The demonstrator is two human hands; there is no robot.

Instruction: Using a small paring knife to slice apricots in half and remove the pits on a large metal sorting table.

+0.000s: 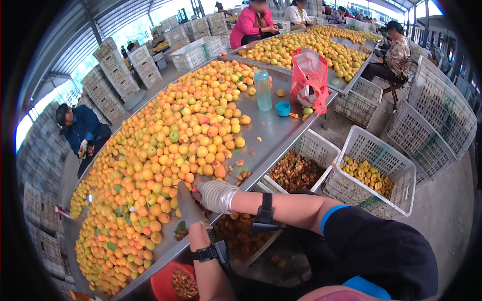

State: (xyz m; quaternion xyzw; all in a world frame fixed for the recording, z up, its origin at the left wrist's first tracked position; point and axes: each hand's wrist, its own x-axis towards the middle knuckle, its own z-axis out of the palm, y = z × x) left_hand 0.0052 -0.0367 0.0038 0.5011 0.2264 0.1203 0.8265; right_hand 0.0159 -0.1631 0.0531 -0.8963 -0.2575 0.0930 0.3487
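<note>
A large heap of yellow-orange apricots (pixel 181 135) covers much of the metal table (pixel 261 143) in front of me. At the table's near edge my left hand (pixel 191 206), in a dark grey glove, meets my right hand (pixel 217 195), in a pale ribbed glove. Both hands are closed in towards each other, right beside the fruit. A small red bit shows between them; what they hold is mostly hidden by the gloves. Below my hands, under the table edge, a crate (pixel 263 251) holds brownish fruit pieces. A red bucket (pixel 159 281) with small brown pieces stands by my left forearm.
Along the table's right stand a teal bottle (pixel 262 93), a blue cup (pixel 282 108) and a pink plastic bag (pixel 306 75). White crates (pixel 329 150) (pixel 404 200) beside me hold brown scraps and split fruit. Co-workers sit around; one person (pixel 83 128) leans in at left.
</note>
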